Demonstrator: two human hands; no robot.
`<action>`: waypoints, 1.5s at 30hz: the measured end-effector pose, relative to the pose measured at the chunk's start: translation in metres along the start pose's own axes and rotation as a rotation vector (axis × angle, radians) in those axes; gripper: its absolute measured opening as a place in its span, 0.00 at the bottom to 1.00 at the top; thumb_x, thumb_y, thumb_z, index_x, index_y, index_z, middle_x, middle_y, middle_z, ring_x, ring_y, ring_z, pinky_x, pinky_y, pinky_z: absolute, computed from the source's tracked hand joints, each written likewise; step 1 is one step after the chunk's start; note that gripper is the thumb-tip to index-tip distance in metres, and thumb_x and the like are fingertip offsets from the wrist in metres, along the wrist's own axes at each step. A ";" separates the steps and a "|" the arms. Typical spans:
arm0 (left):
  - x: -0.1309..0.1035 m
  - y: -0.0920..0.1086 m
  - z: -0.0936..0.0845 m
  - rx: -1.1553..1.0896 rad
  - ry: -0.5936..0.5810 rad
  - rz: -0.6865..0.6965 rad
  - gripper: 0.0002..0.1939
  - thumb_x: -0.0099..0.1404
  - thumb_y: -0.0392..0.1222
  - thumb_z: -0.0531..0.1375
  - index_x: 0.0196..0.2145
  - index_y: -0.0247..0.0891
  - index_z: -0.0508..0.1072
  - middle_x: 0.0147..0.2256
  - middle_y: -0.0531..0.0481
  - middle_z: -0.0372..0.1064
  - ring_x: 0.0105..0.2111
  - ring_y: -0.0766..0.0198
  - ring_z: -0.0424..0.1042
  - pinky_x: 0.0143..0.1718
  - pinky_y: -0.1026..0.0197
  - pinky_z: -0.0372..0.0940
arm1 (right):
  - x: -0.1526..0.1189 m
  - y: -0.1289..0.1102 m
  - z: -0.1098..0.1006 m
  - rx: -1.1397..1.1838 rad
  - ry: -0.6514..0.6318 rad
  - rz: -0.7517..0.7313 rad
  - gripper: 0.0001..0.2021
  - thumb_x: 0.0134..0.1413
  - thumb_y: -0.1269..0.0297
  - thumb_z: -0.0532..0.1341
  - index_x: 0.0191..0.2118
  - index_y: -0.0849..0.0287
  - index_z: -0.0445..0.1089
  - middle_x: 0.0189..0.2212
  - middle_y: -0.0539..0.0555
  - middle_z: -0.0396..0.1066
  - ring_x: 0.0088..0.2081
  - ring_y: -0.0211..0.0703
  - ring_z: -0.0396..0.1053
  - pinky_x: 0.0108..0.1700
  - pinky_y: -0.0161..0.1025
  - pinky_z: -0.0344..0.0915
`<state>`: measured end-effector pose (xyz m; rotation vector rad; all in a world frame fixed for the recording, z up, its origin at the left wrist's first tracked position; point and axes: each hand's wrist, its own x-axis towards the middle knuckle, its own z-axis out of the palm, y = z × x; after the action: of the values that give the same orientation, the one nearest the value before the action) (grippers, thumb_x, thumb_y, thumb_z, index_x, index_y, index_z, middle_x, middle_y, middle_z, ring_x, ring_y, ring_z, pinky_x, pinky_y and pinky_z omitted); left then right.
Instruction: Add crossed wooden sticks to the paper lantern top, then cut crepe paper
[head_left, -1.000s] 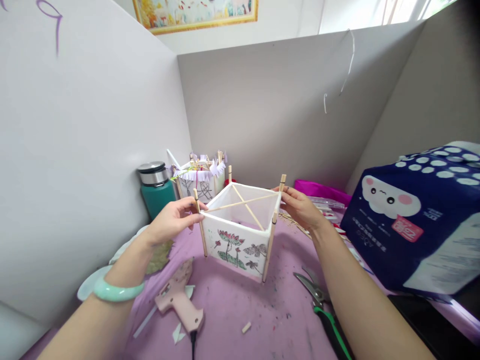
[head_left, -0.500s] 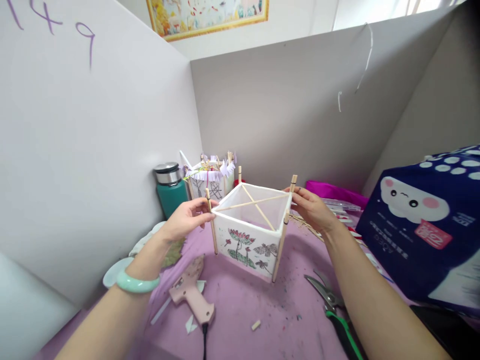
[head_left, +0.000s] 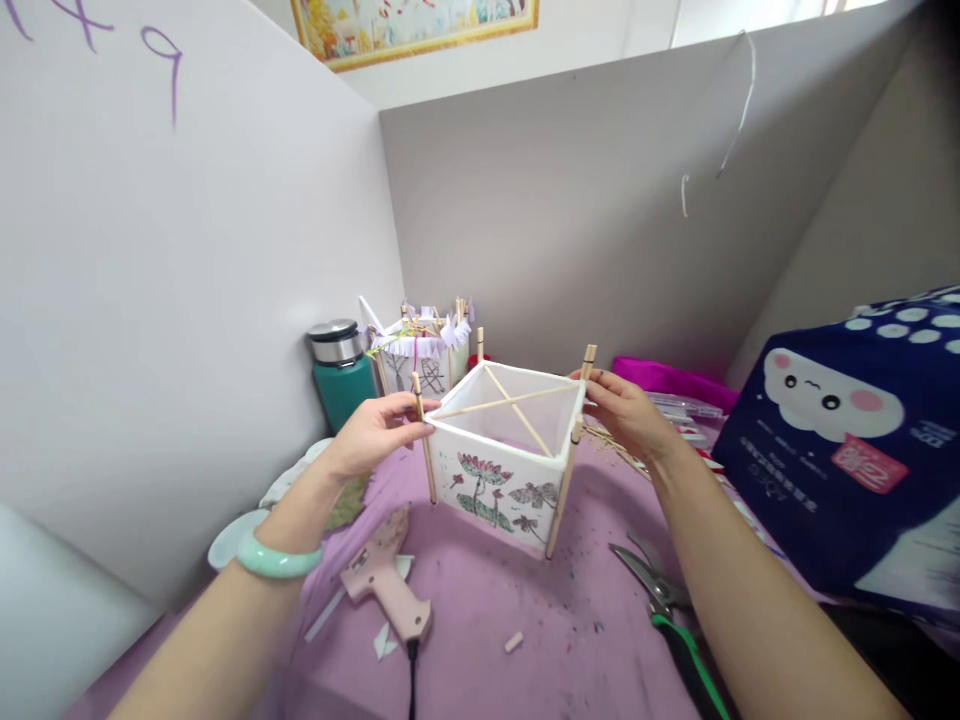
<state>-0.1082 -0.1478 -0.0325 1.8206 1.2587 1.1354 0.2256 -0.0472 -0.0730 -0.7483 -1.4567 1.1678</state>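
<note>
1. Head view: the square box (head_left: 495,475) is around mid-cloth (head_left: 465,625), well in from the cloth's back edge; whether its posts bear on the fabric is unclear. Thin white walls, round wooden posts, crossed sticks across the top.
2. The left hand (head_left: 379,435) pinches the left corner, fingers nearly closed; the right hand (head_left: 619,405) likewise grips the right corner, some fingertips hidden.
3. Towards the cloth's left edge: smooth pink glue gun (head_left: 388,590), cord cut off.
4. Green-handled shears (head_left: 664,605), right, are cut off below.

You face grey partition panels (head_left: 562,220); purple-covered bench (head_left: 465,620); pale wall (head_left: 585,40), gold-framed picture (head_left: 420,32); bright window (head_left: 735,18), upper right.
</note>
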 end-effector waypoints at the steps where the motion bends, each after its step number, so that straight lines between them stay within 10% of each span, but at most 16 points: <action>1: -0.001 -0.001 -0.002 -0.026 -0.027 -0.005 0.24 0.53 0.45 0.66 0.47 0.37 0.74 0.41 0.45 0.72 0.34 0.62 0.69 0.30 0.62 0.67 | 0.000 -0.001 -0.001 -0.021 0.017 -0.004 0.16 0.48 0.51 0.64 0.41 0.55 0.71 0.42 0.53 0.73 0.43 0.44 0.69 0.45 0.42 0.66; 9: 0.045 -0.018 -0.016 -0.212 0.151 -0.003 0.23 0.60 0.53 0.60 0.45 0.31 0.73 0.35 0.44 0.70 0.30 0.66 0.69 0.26 0.65 0.64 | -0.050 -0.045 0.018 -0.630 0.435 -0.216 0.12 0.56 0.51 0.56 0.35 0.54 0.70 0.31 0.52 0.72 0.35 0.44 0.69 0.39 0.40 0.63; 18: 0.129 -0.021 0.035 -0.340 -0.180 -0.067 0.19 0.47 0.42 0.69 0.38 0.32 0.76 0.36 0.42 0.75 0.32 0.61 0.73 0.34 0.59 0.67 | -0.124 -0.036 0.069 -0.993 0.184 -0.313 0.13 0.49 0.48 0.63 0.32 0.50 0.65 0.27 0.50 0.69 0.26 0.43 0.65 0.29 0.41 0.60; 45: 0.101 -0.041 0.020 -0.306 -0.032 -0.032 0.20 0.47 0.46 0.69 0.35 0.32 0.76 0.26 0.51 0.71 0.23 0.70 0.66 0.28 0.65 0.61 | -0.102 -0.017 0.034 -0.661 0.455 -0.298 0.09 0.56 0.58 0.60 0.36 0.58 0.71 0.31 0.50 0.72 0.33 0.40 0.67 0.37 0.35 0.62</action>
<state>-0.0894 -0.0396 -0.0466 1.5798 1.0278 1.2031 0.2190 -0.1543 -0.0901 -1.1102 -1.4909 0.2405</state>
